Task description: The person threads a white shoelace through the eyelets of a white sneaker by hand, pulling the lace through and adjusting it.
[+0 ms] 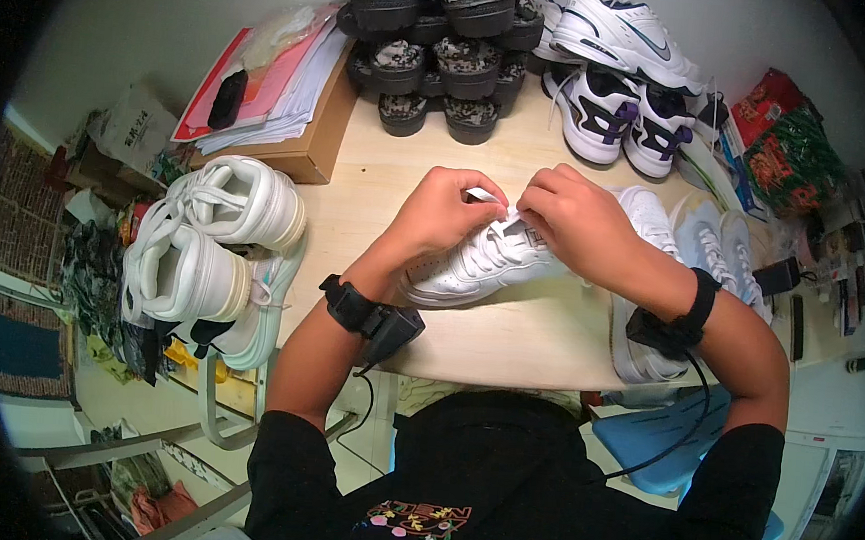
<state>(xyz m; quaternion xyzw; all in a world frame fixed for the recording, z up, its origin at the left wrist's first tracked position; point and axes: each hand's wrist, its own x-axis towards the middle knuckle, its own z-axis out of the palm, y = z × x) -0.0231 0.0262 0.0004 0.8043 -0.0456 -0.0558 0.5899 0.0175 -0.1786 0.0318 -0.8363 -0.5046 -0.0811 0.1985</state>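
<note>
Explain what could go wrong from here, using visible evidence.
The flat white lace of the low-cut white sneaker might slip, since the left fingers and right fingers pinch small parts. The stacked chunky white shoes near the left edge of the pale wooden table could topple if bumped. The thin black cable looping past the near edge could snag.

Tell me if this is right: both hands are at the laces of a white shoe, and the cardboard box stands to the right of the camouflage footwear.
The side is wrong: the head view shows the cardboard box to the left of the camouflage footwear. The left hand and right hand are indeed at the laces of a white shoe.
</note>
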